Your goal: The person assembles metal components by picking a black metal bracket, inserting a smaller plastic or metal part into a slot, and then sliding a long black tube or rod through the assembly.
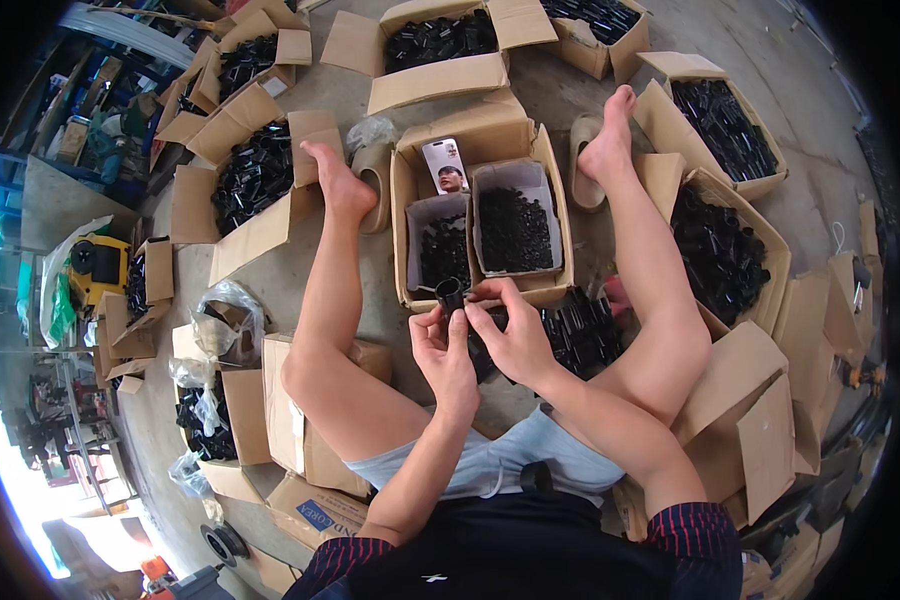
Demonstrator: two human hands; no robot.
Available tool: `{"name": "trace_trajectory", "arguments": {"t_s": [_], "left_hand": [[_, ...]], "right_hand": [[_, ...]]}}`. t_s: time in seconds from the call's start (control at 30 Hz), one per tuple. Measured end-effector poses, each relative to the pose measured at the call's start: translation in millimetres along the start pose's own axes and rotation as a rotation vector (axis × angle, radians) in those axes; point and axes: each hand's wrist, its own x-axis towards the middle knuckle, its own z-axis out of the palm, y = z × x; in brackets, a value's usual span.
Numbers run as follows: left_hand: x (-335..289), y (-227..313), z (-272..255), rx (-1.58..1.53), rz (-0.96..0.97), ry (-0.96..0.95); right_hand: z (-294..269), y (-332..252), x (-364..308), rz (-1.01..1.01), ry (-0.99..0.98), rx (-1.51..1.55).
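Between my knees, my left hand is closed around a short black plastic tube, its open end facing up. My right hand is pinched together against the tube's right side; whatever its fingertips hold is too small to make out. Just beyond my hands, a cardboard box contains two grey bins of small black parts: a left bin and a larger right bin. A phone showing a person on its screen leans at the back of the box. More black tubes lie partly behind my right forearm.
Boxes full of black tubes surround me, including a far box, a left box and a right box. Slippers lie by my feet. A yellow machine and plastic bags are on the left.
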Motion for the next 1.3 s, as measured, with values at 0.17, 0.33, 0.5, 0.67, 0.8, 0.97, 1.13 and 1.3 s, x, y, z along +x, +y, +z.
{"name": "trace_trajectory", "arguments": {"t_s": [0.17,0.33,0.5,0.67,0.8,0.97,1.13,1.3], "left_hand": [[4.7,3.4,5.0,-0.027,0.011,0.007],[3.5,-0.9,-1.3,0.013,0.017,-0.003],[0.8,3.3,2.5,-0.026,-0.017,0.001],[1.2,4.0,2.7,-0.032,-0.01,0.015],[1.6,1.2,1.9,0.012,0.011,-0.014],[5.0,-1.8,-0.9,0.008,0.037,-0.02],[3.5,0.6,3.9,0.005,-0.02,-0.016],[13.6,6.8,4.7,-0.114,-0.194,-0.035]], "right_hand": [[-0.7,0.6,6.2,-0.098,0.028,-0.03],[3.8,0.1,1.6,-0.142,0.066,-0.001],[1.5,4.8,3.4,-0.047,0.032,-0.063],[3.5,-0.8,-1.6,-0.145,0.083,0.044],[0.9,1.0,2.4,-0.086,0.061,-0.044],[4.3,-0.1,0.7,-0.199,0.104,0.006],[1.3,0.8,3.9,-0.106,0.12,-0.056],[-7.8,5.6,10.3,-0.175,0.068,-0.248]]}}
